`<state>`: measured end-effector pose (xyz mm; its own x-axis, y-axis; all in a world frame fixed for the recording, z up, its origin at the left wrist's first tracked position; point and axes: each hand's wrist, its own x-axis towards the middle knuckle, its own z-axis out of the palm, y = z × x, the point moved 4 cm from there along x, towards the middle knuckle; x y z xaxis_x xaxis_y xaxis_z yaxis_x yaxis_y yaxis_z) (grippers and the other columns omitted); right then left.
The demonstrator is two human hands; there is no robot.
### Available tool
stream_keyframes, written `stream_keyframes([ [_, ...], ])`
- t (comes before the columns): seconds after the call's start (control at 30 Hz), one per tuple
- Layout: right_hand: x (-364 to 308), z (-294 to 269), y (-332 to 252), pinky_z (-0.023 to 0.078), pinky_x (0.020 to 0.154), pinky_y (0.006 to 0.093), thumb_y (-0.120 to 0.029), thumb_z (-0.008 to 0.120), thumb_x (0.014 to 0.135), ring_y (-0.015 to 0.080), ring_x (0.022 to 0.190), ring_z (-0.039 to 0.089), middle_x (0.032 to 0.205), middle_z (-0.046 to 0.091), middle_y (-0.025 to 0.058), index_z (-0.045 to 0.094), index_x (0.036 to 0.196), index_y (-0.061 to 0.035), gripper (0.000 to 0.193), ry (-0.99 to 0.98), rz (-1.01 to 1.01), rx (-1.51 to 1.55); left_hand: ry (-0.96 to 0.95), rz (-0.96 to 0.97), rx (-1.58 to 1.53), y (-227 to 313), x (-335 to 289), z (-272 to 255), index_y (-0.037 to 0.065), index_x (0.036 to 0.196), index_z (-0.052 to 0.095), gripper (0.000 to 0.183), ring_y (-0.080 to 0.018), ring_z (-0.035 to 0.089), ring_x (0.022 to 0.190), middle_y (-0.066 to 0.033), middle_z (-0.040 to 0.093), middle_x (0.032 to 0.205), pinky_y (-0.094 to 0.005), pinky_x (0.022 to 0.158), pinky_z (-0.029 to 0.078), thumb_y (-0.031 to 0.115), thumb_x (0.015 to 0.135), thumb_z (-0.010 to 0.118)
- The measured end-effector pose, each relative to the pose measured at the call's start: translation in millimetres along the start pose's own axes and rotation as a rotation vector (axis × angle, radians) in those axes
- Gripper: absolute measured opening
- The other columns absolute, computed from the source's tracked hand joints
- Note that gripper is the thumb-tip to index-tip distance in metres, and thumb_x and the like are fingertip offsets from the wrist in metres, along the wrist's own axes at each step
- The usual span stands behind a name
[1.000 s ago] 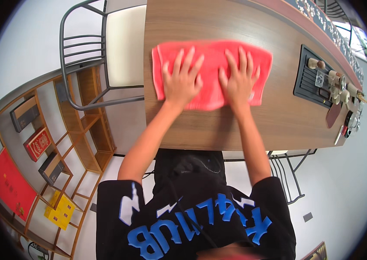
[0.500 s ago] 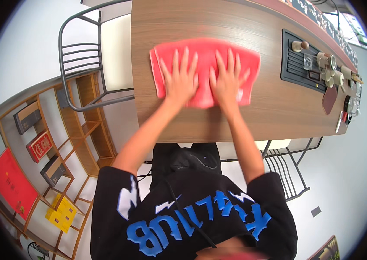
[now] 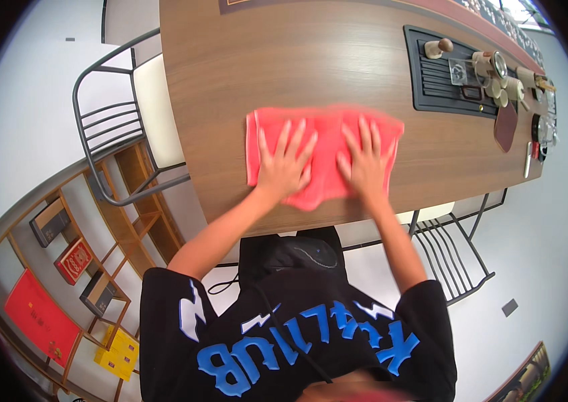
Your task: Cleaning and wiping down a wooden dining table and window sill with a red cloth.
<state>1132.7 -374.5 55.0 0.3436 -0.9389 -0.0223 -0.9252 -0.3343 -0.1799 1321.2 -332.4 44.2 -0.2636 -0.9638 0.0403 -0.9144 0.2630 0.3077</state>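
A red cloth (image 3: pixel 327 144) lies spread on the brown wooden table (image 3: pixel 284 60), close to its near edge. My left hand (image 3: pixel 285 164) rests flat on the left part of the cloth, fingers spread and pointing away from me. On the right part lies my right hand (image 3: pixel 367 164), palm down, its fingers spread as well. Both hands press on the cloth from above and grip nothing. The cloth's far edge is slightly blurred, and its near edge droops into a rounded point between my wrists.
A black tea tray (image 3: pixel 424 87) with cups, a glass and a wooden-topped piece stands at the table's right. Beside it lies a dark reddish mat (image 3: pixel 506 127). Metal-framed chairs (image 3: pixel 158 110) stand at the left and near right (image 3: pixel 451 251). Shelves with boxes (image 3: pixel 73 261) are at the left.
Both hands and the cloth under them have come toward me, nearer the table's close edge. The camera view has shifted a little as well.
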Motion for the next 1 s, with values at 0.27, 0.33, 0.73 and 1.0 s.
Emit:
stream_keyframes([
  [0.27, 218, 6, 31, 0.019, 0.104, 0.0781, -0.042, 0.052, 0.093, 0.0244, 0.143, 0.032, 0.153, 0.037, 0.0011, 0.051, 0.137, -0.0329, 0.045, 0.358, 0.003, -0.037, 0.256, -0.257, 0.356, -57, 199, -4, 0.018, 0.150, 0.037, 0.066, -0.0343, 0.024, 0.145, -0.0113, 0.029, 0.158, -0.0772, 0.106, 0.011, 0.039, 0.090, 0.055],
  [0.33, 219, 6, 34, 0.019, 0.104, 0.0775, -0.041, 0.052, 0.094, 0.0243, 0.142, 0.032, 0.153, 0.038, 0.0013, 0.051, 0.137, -0.0324, 0.044, 0.376, 0.021, -0.018, 0.165, -0.252, 0.285, -54, 195, 0, 0.017, 0.151, 0.034, 0.067, -0.0337, 0.020, 0.147, -0.0101, 0.025, 0.159, -0.0769, 0.107, 0.009, 0.040, 0.092, 0.054],
  [0.73, -114, -18, 33, 0.013, 0.113, 0.0681, -0.037, 0.062, 0.086, 0.0234, 0.143, 0.031, 0.154, 0.037, 0.0050, 0.048, 0.142, -0.0285, 0.058, 0.023, -0.086, 0.162, -0.399, 0.036, 0.153, 77, -71, -7, 0.019, 0.154, 0.028, 0.083, -0.0369, 0.016, 0.148, -0.0107, 0.016, 0.162, -0.0734, 0.109, 0.012, 0.038, 0.083, 0.067],
  [1.0, -73, -33, 138, 0.012, 0.115, 0.0647, -0.036, 0.063, 0.084, 0.0234, 0.143, 0.032, 0.153, 0.037, 0.0025, 0.049, 0.141, -0.0302, 0.059, 0.099, -0.119, 0.129, -0.243, 0.177, 0.175, 146, 28, 33, 0.014, 0.153, 0.029, 0.080, -0.0399, 0.012, 0.148, -0.0148, 0.015, 0.162, -0.0764, 0.106, 0.011, 0.042, 0.086, 0.062],
])
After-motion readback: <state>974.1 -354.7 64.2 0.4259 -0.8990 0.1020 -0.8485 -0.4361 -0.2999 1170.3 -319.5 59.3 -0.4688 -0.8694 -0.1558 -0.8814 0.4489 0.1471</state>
